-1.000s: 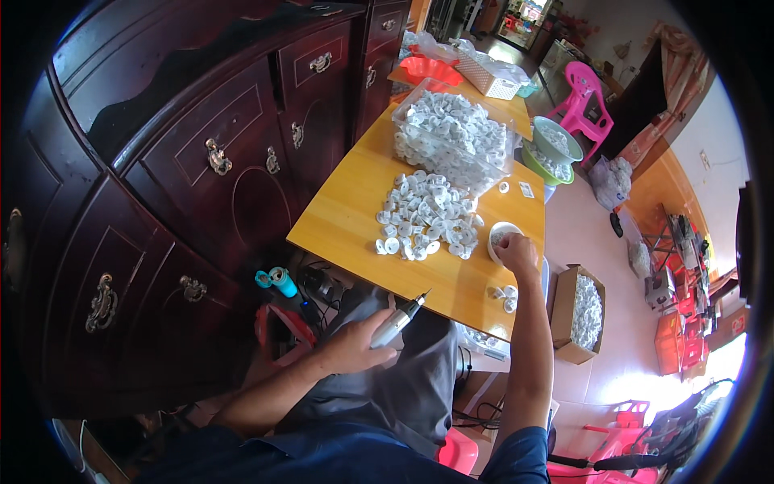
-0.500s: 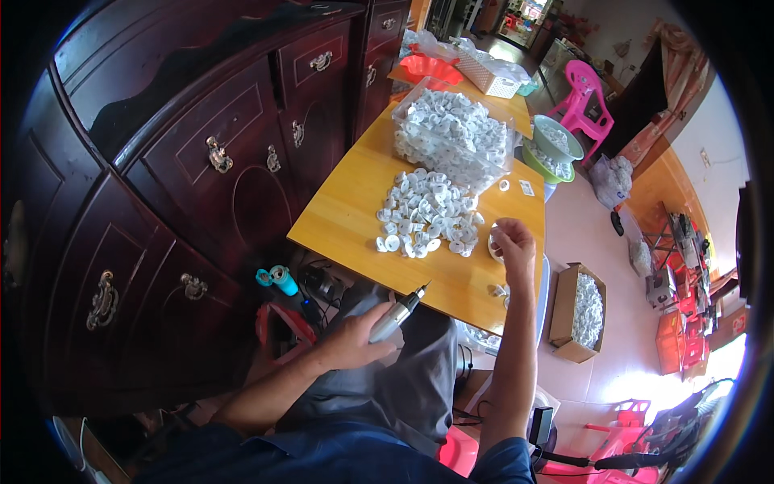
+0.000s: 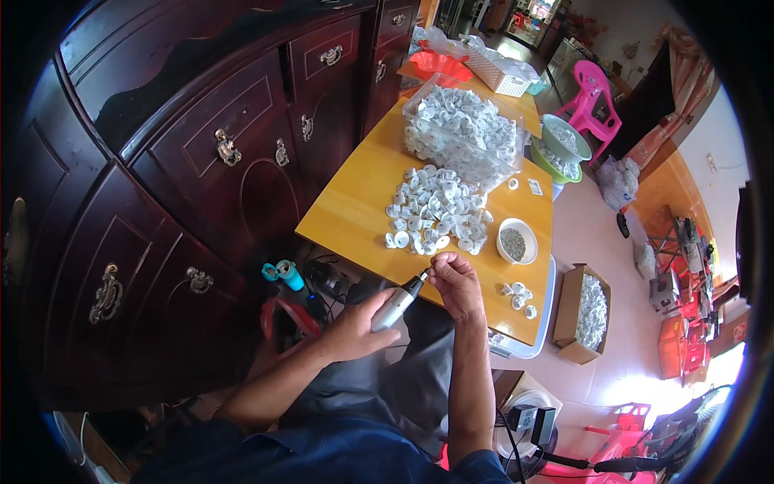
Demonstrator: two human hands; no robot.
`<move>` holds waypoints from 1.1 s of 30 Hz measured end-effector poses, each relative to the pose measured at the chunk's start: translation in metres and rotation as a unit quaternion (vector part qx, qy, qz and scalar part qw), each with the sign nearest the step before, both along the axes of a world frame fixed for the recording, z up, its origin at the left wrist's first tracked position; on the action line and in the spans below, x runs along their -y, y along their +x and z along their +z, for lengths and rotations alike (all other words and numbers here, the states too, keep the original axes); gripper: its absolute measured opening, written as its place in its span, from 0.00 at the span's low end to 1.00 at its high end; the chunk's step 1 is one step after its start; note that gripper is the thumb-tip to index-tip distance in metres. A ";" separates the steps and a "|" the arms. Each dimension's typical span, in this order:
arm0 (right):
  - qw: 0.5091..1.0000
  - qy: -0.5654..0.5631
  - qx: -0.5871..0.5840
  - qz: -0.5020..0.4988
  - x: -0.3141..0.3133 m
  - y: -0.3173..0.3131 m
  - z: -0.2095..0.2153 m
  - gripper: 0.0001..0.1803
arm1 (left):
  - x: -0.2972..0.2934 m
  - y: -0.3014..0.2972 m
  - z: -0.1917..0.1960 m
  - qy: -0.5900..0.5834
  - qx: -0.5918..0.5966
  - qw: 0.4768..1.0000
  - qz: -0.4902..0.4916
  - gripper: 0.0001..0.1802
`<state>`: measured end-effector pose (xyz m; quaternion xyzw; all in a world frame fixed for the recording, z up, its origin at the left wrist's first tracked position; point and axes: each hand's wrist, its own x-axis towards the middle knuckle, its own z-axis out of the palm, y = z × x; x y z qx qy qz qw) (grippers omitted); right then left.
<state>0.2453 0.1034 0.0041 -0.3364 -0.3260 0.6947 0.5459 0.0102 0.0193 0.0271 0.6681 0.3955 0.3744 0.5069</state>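
A silver electric screwdriver [image 3: 394, 310] with a black nose lies in the grip of my left hand [image 3: 355, 331], its bit angled up and to the right at the table's front edge. At the bit's tip, my right hand [image 3: 457, 289] pinches thumb and fingers together; whatever is between them is too small to make out. Small grey metal pieces, seemingly screws [image 3: 513, 244], fill part of a white bowl [image 3: 531, 252] right of my right hand. Ahead of both hands lies a loose pile of small white plastic parts [image 3: 439, 206]. Several more white parts [image 3: 518, 298] sit near the right front corner.
The yellow table [image 3: 347, 218] also bears a clear bin [image 3: 459, 133] heaped with white parts. Dark wooden cabinets [image 3: 218, 161] stand along the left. On the floor at right are a cardboard box [image 3: 569, 310] of white pieces and a pink chair [image 3: 592, 105]; green basins [image 3: 564, 141] stand beside the table.
My right hand has moved from the bowl, left and nearer, to the screwdriver's tip. The bowl's contents now show. The left hand keeps hold of the screwdriver.
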 end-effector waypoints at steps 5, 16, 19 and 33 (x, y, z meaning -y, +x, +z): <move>1.000 -0.003 -0.003 0.005 0.001 -0.002 0.003 0.03 | 0.001 -0.001 0.002 -0.003 -0.014 1.000 0.002 0.39; 0.999 -0.030 -0.039 -0.016 0.003 -0.001 -0.002 0.03 | 0.001 0.001 -0.004 0.017 -0.030 0.999 -0.011 0.39; 0.999 -0.030 -0.043 -0.010 0.003 0.000 -0.004 0.04 | 0.000 0.001 -0.005 0.015 -0.026 0.999 -0.013 0.39; 0.999 -0.014 -0.024 0.019 0.009 0.004 0.000 0.09 | 0.001 -0.001 0.010 -0.152 0.044 0.985 -0.066 0.36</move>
